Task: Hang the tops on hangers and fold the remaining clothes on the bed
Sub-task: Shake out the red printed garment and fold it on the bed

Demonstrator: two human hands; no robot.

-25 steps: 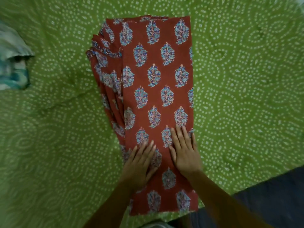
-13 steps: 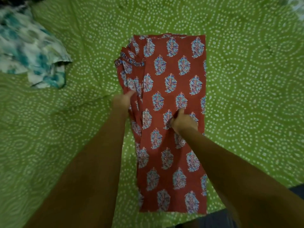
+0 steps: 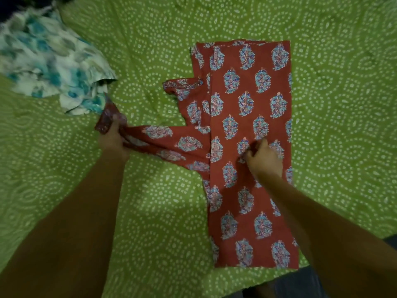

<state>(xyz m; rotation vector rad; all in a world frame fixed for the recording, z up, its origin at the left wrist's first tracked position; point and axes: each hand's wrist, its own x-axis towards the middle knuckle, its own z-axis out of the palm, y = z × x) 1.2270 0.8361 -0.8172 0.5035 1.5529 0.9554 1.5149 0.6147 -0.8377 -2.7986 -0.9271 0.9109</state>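
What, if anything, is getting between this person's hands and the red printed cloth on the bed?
Nothing visible. The left hand already grips a pulled-out part of the red printed garment, and the right hand pinches its middle. The white and teal garment lies apart at the far left of the green bedsheet, just beyond the left hand.

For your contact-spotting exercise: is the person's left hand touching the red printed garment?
Touching. The head view shows the left hand gripping a bunched part of the red printed garment, pulled out sideways over the green bedsheet.
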